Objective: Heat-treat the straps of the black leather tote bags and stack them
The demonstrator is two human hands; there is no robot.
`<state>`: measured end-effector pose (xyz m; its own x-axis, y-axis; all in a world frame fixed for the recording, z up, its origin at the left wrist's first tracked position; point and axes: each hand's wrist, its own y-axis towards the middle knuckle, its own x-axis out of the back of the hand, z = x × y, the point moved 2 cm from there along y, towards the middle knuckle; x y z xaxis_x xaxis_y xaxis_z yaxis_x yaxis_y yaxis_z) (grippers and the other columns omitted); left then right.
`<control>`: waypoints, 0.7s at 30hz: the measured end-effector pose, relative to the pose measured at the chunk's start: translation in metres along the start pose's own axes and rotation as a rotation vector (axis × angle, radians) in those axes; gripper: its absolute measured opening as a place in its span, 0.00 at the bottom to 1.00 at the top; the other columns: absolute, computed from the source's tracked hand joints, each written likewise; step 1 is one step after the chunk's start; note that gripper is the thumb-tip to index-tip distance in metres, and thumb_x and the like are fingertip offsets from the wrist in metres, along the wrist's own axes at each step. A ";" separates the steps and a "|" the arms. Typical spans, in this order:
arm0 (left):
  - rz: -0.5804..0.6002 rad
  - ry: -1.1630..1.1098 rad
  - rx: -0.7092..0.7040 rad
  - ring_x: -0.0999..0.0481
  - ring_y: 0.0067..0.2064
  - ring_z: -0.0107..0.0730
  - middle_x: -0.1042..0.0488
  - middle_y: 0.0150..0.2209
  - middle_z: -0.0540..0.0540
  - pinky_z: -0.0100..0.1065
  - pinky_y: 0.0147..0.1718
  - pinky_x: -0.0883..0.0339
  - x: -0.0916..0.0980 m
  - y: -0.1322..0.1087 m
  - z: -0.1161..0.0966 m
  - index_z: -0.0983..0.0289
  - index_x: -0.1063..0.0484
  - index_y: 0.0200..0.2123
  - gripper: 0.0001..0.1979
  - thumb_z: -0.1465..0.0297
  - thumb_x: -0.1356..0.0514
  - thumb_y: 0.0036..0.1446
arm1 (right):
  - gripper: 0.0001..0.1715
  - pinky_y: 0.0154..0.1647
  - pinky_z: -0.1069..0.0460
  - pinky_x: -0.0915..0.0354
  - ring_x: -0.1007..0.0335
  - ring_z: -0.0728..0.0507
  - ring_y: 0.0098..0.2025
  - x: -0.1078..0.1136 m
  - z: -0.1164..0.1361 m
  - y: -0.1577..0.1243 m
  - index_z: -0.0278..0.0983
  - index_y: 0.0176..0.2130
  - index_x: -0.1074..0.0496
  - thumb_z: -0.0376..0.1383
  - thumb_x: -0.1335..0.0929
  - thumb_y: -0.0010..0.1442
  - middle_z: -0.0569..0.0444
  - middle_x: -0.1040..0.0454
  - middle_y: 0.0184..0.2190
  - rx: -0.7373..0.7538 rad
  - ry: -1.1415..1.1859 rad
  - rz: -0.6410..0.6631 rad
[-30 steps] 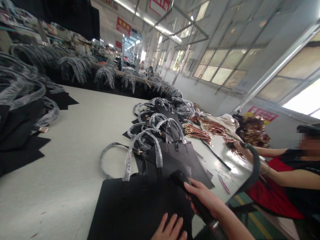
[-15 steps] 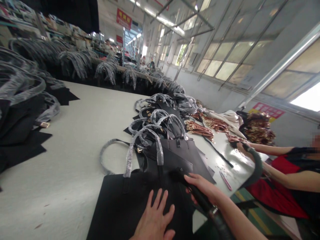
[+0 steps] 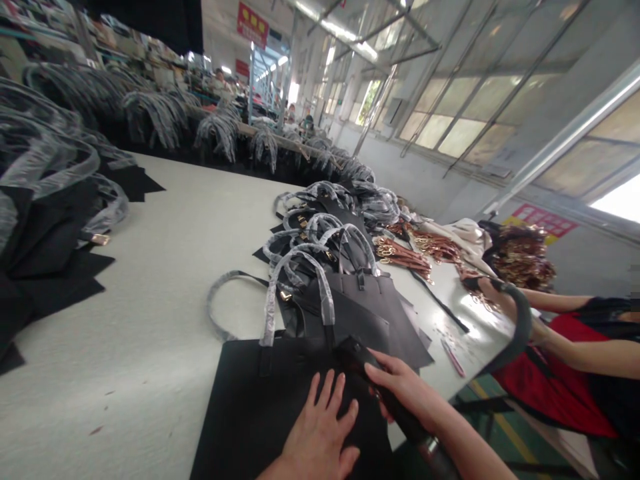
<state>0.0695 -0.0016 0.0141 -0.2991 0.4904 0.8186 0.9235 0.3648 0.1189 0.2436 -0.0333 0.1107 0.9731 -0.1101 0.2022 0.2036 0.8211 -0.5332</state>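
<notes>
Fingers of the left hand rest spread on a black bag, while the right hand grips a dark handheld tool, its head near the bag's upper edge. The bag lies on the pale surface; beyond it are piled bags, with brown straps to their right.

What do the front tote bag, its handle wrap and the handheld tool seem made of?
Tote bag: matte black, leather or imitation, by its smooth surface; which is unclear.
Handle wrap: translucent plastic film, crinkled and glinting.
Handheld tool: smooth and dark, perhaps plastic; shiny, metallic-looking collar.
</notes>
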 end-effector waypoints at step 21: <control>0.011 0.001 -0.001 0.38 0.60 0.47 0.30 0.55 0.63 0.46 0.63 0.55 -0.006 0.003 -0.014 0.68 0.30 0.54 0.27 0.54 0.53 0.64 | 0.28 0.46 0.48 0.32 0.27 0.39 0.43 -0.062 0.026 0.025 0.41 0.56 0.29 0.40 0.30 0.56 0.54 0.22 0.43 0.248 -0.359 0.145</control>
<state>0.0774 -0.0145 0.0170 -0.2889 0.4934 0.8204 0.9269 0.3587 0.1106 0.1853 0.0086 0.1064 0.8818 0.1809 0.4355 -0.0062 0.9279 -0.3728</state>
